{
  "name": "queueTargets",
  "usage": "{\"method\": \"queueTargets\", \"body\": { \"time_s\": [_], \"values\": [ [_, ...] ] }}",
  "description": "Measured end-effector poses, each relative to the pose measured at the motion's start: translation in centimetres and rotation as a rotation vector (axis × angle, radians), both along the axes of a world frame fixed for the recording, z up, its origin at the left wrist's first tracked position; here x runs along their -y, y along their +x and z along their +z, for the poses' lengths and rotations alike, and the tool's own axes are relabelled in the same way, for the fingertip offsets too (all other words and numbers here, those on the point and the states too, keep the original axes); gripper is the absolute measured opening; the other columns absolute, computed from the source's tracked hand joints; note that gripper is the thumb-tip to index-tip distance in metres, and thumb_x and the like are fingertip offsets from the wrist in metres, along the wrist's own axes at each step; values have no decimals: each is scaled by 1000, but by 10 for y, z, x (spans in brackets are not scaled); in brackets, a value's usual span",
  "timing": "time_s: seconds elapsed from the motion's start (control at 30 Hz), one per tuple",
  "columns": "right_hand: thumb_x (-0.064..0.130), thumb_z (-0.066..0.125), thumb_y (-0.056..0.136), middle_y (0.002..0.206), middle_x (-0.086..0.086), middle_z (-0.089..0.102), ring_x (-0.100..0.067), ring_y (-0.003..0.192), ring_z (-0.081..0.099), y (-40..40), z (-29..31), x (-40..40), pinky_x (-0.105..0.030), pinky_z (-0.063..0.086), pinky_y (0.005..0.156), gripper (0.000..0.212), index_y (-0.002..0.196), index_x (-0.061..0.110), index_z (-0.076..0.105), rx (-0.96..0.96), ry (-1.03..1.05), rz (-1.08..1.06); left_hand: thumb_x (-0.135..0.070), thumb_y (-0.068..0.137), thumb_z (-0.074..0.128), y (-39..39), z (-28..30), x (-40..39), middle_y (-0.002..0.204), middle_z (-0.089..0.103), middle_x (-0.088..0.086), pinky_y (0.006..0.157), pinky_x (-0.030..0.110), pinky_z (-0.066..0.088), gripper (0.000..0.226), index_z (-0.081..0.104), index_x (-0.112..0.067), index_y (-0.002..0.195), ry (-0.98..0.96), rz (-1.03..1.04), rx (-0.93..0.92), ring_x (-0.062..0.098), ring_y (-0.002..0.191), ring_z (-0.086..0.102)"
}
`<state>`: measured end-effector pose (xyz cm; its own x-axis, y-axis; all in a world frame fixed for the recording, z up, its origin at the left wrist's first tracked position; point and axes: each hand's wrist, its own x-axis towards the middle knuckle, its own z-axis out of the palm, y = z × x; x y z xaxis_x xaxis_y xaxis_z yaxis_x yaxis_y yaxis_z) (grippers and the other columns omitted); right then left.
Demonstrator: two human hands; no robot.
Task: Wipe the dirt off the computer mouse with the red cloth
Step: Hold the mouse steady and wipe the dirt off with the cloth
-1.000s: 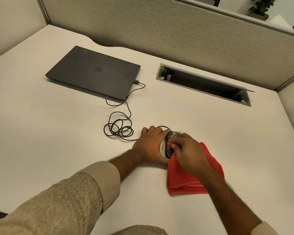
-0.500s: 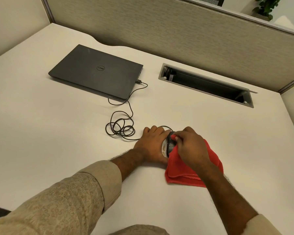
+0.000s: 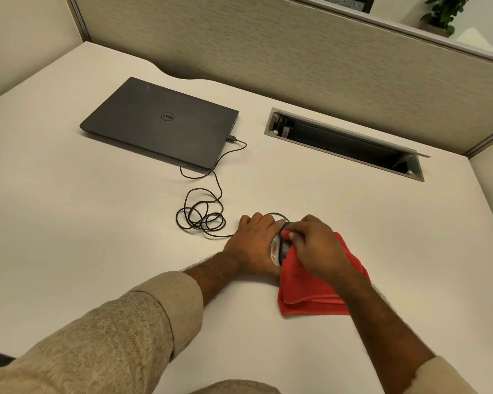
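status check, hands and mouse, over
Left hand grips the dark wired computer mouse, tipped on its side. Right hand pinches the folded red cloth against it. Black coiled cable lies clear, left.

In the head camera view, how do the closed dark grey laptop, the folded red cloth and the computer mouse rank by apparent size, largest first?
1. Closed dark grey laptop, though farthest away.
2. Folded red cloth, partly under the right hand.
3. Computer mouse, mostly hidden between both hands, so its full size is uncertain.
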<state>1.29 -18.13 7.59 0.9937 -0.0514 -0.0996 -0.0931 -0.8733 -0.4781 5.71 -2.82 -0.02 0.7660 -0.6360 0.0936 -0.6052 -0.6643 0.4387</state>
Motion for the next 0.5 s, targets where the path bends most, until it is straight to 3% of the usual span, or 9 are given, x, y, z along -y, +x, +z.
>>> {"method": "queueTargets", "body": {
  "time_s": [0.23,0.33,0.5],
  "values": [
    [17,62,89,100,2,72,-15,98,63,6,11,34,-31,45,91,15,98,19,75,61,141,-165,-97,49,52,-4,4,1,112,50,-10,88,36,31,111,44,-26,134,-36,41,17,16,101,43],
    [26,70,84,91,15,73,1,89,64,2,13,46,-24,47,83,8,90,28,76,-11,273,-164,-97,47,53,-4,5,1,112,50,-11,90,37,33,112,44,-27,134,-30,47,21,15,102,43],
    [20,69,86,94,15,72,0,93,63,9,12,48,-20,44,81,15,92,33,73,-98,300,-70,-97,45,54,-5,8,1,115,50,-11,92,38,34,116,43,-26,136,-8,46,8,15,104,43]
  ]
}}
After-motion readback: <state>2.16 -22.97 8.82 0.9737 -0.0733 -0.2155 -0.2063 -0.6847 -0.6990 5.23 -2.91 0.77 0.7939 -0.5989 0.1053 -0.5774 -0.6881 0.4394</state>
